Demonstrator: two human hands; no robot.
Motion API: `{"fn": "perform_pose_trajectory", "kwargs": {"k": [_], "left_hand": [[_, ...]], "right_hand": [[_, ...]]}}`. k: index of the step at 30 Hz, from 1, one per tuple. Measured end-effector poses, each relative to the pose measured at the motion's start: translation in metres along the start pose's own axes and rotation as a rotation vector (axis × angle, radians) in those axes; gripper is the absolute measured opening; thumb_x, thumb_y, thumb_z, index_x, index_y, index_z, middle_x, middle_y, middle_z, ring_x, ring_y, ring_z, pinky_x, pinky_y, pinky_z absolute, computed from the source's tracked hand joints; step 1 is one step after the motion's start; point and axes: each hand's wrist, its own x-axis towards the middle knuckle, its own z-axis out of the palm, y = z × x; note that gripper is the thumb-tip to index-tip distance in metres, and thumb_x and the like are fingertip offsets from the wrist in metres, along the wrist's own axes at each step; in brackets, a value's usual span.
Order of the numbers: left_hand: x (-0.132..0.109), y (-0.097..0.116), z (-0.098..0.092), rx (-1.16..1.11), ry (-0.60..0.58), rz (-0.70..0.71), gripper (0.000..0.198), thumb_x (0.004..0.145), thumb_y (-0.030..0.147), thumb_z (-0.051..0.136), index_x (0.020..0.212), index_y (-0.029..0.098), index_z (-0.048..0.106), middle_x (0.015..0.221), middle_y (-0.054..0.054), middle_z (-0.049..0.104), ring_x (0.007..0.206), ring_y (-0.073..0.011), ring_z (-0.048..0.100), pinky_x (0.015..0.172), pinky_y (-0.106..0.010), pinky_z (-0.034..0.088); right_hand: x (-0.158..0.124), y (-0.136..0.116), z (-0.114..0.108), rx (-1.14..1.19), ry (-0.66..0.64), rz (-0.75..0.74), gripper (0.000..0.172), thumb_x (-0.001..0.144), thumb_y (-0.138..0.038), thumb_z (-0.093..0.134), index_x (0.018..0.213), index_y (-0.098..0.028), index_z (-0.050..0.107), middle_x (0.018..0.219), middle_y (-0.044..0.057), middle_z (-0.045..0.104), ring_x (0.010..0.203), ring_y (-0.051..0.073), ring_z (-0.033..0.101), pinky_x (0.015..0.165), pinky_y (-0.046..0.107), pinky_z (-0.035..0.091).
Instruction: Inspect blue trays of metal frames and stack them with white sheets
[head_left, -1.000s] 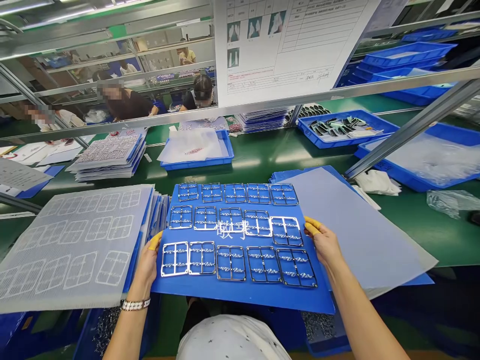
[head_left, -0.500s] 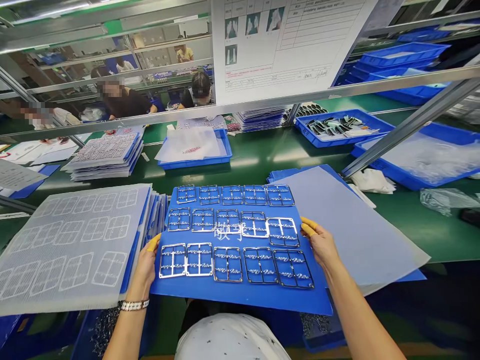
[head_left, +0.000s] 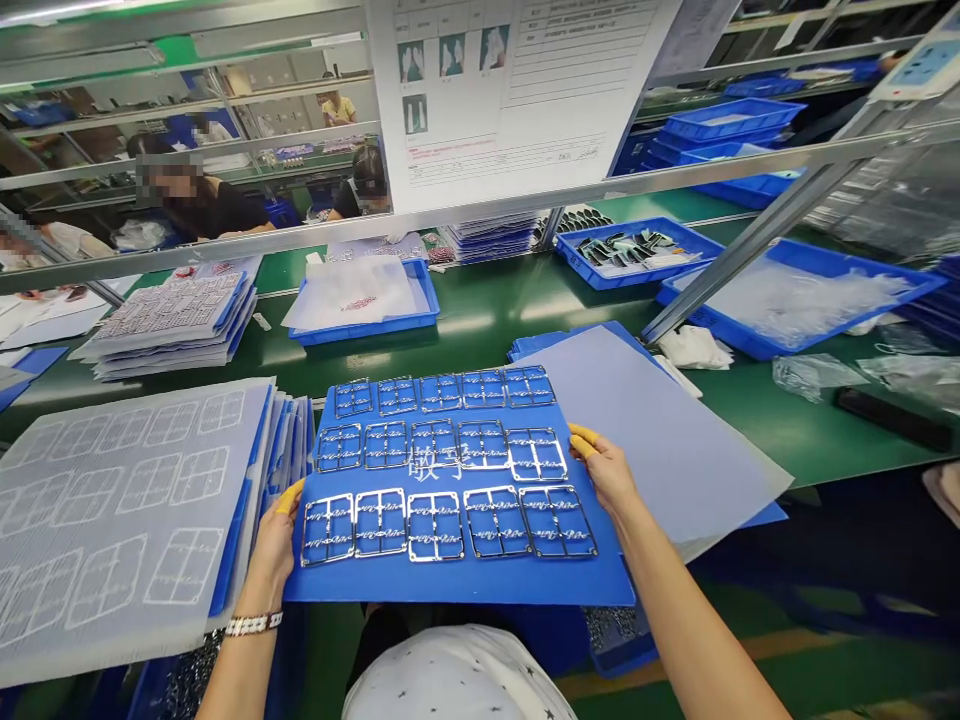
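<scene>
Along the near edge of the green bench, a blue plastic board gripped by both hands, the left hand closed on its left edge and the right hand closed on its right edge, with yellow finger cots over the fingertips. On the board, three rows of five silver metal frames, each a small window grid crossed by fine script. Just beside the board on the left, a tall stack of frosted sheets printed with frame outlines; just beside it on the right, a large grey sheet lying over blue boards. Around the left wrist, a beaded bracelet. Toward the far side of the bench, a blue tray holding clear film, and another blue tray holding dark parts.
</scene>
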Motion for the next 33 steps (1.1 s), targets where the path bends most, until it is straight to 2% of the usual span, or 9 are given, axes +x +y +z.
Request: {"fn": "perform_pose_trajectory", "kwargs": {"k": [3,7,13,17,21,25,29,33], "left_hand": [[0.003,0.001,0.002,0.006,0.022,-0.026,0.026,0.082,0.012,0.059,0.1,0.018,0.077,0.087,-0.006,0.078,0.083,-0.0188,0.073,0.077,-0.03,0.058],[0.009,-0.002,0.0,0.018,0.021,-0.018,0.021,0.087,0.018,0.059,0.098,0.019,0.077,0.09,-0.007,0.078,0.086,-0.0183,0.073,0.081,-0.029,0.058],[0.019,-0.011,-0.002,-0.005,0.014,-0.007,0.028,0.083,0.008,0.056,0.1,0.018,0.077,0.085,-0.005,0.077,0.079,-0.0165,0.072,0.075,-0.026,0.057],[0.027,-0.021,0.002,-0.006,0.016,0.02,0.024,0.083,0.017,0.063,0.103,0.018,0.077,0.086,-0.005,0.077,0.073,-0.0163,0.07,0.069,-0.027,0.055],[0.042,-0.03,0.009,-0.007,0.06,0.048,0.023,0.081,0.028,0.068,0.097,0.016,0.077,0.082,-0.005,0.075,0.068,-0.0154,0.066,0.069,-0.028,0.053],[0.065,-0.029,0.021,0.009,0.086,0.065,0.022,0.078,0.029,0.066,0.094,0.016,0.075,0.079,-0.002,0.072,0.066,-0.0138,0.063,0.065,-0.025,0.049],[0.089,-0.014,0.035,0.032,0.165,0.121,0.014,0.079,0.023,0.06,0.086,0.017,0.071,0.072,0.001,0.068,0.064,-0.0125,0.06,0.068,-0.025,0.049],[0.103,-0.002,0.043,0.043,0.194,0.179,0.01,0.079,0.021,0.058,0.082,0.018,0.067,0.073,0.001,0.066,0.068,-0.0137,0.062,0.074,-0.027,0.051]], "right_hand": [[0.0,0.0,0.001,0.0,-0.011,-0.013,0.056,0.057,-0.046,0.083,0.105,-0.017,0.077,0.063,-0.001,0.059,0.058,0.014,0.048,0.051,0.026,0.036],[0.001,-0.003,0.002,-0.001,-0.016,-0.004,0.056,0.056,-0.046,0.081,0.104,-0.017,0.076,0.063,-0.001,0.058,0.058,0.014,0.047,0.051,0.026,0.036],[0.002,-0.005,0.005,-0.037,-0.028,0.013,0.055,0.056,-0.046,0.079,0.103,-0.017,0.075,0.062,-0.002,0.056,0.058,0.014,0.046,0.052,0.027,0.035],[0.008,-0.002,0.01,-0.07,-0.064,0.018,0.053,0.055,-0.046,0.077,0.1,-0.018,0.073,0.063,-0.001,0.056,0.059,0.015,0.047,0.052,0.028,0.035],[0.024,0.002,0.022,-0.084,-0.096,0.023,0.048,0.057,-0.045,0.074,0.097,-0.018,0.072,0.064,0.0,0.058,0.059,0.016,0.047,0.054,0.027,0.035],[0.051,0.005,0.045,-0.081,-0.11,0.022,0.035,0.064,-0.035,0.07,0.094,-0.018,0.072,0.069,0.0,0.063,0.061,0.015,0.05,0.058,0.027,0.039],[0.082,0.003,0.068,-0.076,-0.12,0.032,0.024,0.076,-0.025,0.069,0.098,-0.017,0.073,0.072,0.0,0.065,0.063,0.013,0.053,0.061,0.025,0.043],[0.098,0.001,0.082,-0.088,-0.138,0.037,0.02,0.092,-0.031,0.068,0.105,-0.015,0.069,0.085,0.002,0.067,0.069,0.013,0.06,0.066,0.029,0.051]]}}
